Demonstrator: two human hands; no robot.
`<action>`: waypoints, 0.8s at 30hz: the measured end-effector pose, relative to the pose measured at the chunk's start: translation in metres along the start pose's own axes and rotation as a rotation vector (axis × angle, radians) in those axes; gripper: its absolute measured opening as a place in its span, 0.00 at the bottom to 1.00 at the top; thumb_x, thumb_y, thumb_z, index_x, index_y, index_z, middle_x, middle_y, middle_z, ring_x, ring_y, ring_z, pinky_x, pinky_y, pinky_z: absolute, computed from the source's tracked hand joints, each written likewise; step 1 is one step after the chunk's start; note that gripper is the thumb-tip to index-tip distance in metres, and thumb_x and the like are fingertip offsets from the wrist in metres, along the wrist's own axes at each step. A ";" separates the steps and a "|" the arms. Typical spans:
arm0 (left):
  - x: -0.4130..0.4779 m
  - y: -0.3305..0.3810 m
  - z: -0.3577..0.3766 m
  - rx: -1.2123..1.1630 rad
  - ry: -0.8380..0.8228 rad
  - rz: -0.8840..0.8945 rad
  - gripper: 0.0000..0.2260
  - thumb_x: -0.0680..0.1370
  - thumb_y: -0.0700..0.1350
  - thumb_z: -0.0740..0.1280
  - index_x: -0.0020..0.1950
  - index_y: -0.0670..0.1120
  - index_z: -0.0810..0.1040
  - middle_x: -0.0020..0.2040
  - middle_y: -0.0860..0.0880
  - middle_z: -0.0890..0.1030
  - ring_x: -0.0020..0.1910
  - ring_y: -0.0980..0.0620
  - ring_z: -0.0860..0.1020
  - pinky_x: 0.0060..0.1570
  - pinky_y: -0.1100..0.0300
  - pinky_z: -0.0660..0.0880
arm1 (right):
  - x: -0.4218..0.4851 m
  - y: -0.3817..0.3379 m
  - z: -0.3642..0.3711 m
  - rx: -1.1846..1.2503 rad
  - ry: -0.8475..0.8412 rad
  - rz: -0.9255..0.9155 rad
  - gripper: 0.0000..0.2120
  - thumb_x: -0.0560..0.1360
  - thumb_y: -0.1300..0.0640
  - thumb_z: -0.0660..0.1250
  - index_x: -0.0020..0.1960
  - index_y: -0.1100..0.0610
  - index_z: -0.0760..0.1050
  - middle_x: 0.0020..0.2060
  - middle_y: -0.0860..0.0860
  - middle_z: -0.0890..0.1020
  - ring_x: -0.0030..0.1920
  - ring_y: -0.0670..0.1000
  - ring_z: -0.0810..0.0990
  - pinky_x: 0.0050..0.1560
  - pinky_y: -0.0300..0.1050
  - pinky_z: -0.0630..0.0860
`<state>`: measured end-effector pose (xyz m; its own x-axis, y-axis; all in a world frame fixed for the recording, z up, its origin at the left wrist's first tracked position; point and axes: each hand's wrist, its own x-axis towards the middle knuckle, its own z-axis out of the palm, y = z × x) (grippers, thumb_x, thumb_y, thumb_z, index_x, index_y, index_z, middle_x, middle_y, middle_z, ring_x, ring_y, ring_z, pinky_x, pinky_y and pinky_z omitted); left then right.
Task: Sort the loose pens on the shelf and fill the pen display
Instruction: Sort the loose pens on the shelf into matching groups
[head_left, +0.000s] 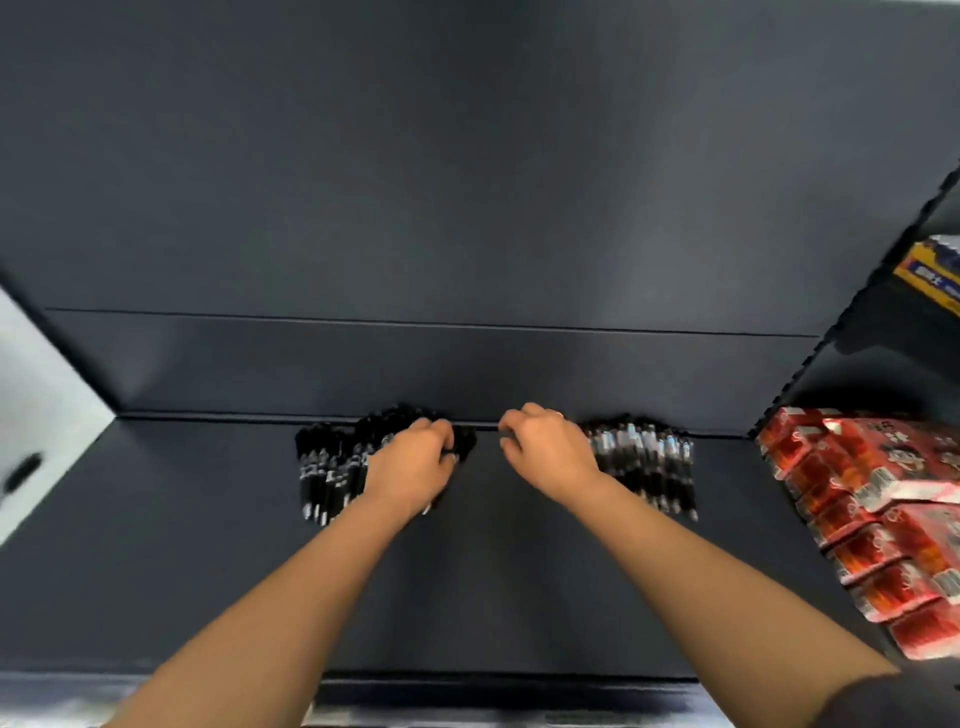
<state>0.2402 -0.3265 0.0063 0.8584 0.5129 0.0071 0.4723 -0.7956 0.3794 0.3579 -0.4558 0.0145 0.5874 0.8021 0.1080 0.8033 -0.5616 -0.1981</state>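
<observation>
Through the head camera we see black pens in two groups at the back of the dark shelf (467, 571): a jumbled pile (327, 467) and, apart from it, a tidier row (644, 462). Our left hand (415, 462) curls round pens in the pile. Our right hand (545, 452) is curled beside the row, and we cannot tell whether it holds anything. Sorting looks partway done. No pen display is in view, and blur hides pen details.

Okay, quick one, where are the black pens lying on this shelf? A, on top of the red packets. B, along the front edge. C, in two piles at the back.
C: the left pile of pens and the right pile of pens both lie at the back of the shelf.
</observation>
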 end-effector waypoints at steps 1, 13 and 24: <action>-0.009 -0.017 -0.009 0.007 0.015 -0.014 0.06 0.79 0.46 0.60 0.54 0.48 0.71 0.51 0.49 0.72 0.50 0.46 0.76 0.42 0.55 0.72 | 0.004 -0.019 0.003 0.008 0.001 -0.026 0.12 0.79 0.53 0.58 0.60 0.54 0.74 0.55 0.53 0.76 0.55 0.57 0.76 0.50 0.48 0.73; -0.109 -0.236 -0.107 0.077 0.109 -0.225 0.06 0.78 0.47 0.60 0.53 0.47 0.71 0.51 0.48 0.74 0.53 0.45 0.75 0.44 0.53 0.72 | 0.053 -0.276 0.063 0.086 -0.085 -0.261 0.12 0.79 0.52 0.59 0.59 0.53 0.75 0.55 0.52 0.77 0.56 0.56 0.76 0.51 0.49 0.74; -0.118 -0.338 -0.125 0.077 0.068 -0.477 0.08 0.79 0.45 0.57 0.55 0.45 0.70 0.53 0.46 0.73 0.56 0.43 0.74 0.47 0.50 0.73 | 0.105 -0.366 0.100 0.095 -0.187 -0.400 0.11 0.79 0.53 0.58 0.59 0.53 0.74 0.56 0.51 0.76 0.57 0.55 0.76 0.48 0.47 0.73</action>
<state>-0.0454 -0.0781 -0.0073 0.5289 0.8440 -0.0892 0.8254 -0.4871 0.2854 0.1157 -0.1458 0.0013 0.1980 0.9800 0.0181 0.9458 -0.1861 -0.2660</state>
